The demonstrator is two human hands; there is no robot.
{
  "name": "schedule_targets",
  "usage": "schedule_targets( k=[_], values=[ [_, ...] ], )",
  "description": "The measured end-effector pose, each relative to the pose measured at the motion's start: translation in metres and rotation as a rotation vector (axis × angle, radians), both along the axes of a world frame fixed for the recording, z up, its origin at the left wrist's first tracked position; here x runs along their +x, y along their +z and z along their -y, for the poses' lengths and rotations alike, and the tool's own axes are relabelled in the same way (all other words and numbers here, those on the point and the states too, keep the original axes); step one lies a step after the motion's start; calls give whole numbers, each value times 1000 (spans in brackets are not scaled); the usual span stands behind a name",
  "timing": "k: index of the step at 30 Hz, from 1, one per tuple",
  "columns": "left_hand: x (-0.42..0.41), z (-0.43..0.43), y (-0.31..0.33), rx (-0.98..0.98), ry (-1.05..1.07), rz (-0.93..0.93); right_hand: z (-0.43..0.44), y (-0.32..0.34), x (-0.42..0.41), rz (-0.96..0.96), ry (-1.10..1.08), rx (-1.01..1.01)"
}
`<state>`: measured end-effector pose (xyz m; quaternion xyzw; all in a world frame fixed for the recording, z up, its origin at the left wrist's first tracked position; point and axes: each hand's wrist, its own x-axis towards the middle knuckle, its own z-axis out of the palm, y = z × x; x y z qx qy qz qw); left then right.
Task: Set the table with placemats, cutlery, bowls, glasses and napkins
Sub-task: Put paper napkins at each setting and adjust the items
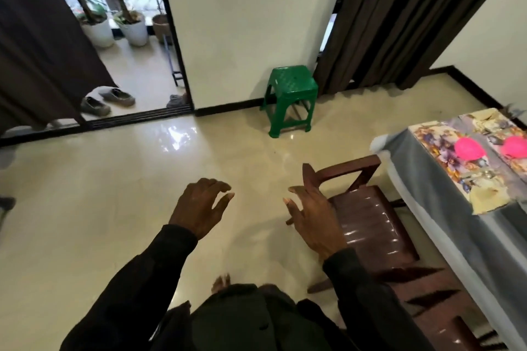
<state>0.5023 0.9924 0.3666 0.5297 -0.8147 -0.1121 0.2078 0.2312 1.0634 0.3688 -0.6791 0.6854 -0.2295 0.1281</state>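
At three o'clock, two glossy floral rectangular placemats lay on the grey-draped bench, a round pink bowl on each. Left grip and right grip hung loosely spread, empty, at six o'clock.

The floor under me is glossy, polished tile. My chair is dark wood with a shiny seat, and the stool is glossy green plastic. Smooth grey cloth covers the table, and the curtains are matt brown fabric.
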Motion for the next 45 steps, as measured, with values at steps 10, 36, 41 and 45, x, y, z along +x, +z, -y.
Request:
schedule_targets(
  k=[10, 36, 41, 45],
  values=[
    [-29, 188, -17, 74, -189, 47, 144, -26, -23, -4, -175, 9],
    [-420, 585, -40, 135, -843, 102, 408, -44, -282, 118, -746, 51],
    [-534, 625, -58, 204, -1073, 138, 417, -58, -338, 93, -979, 94],
    [-626, 645, -54, 234, -1248, 151, 425, -62, -380, 106, -1178, 108]
  ],
)
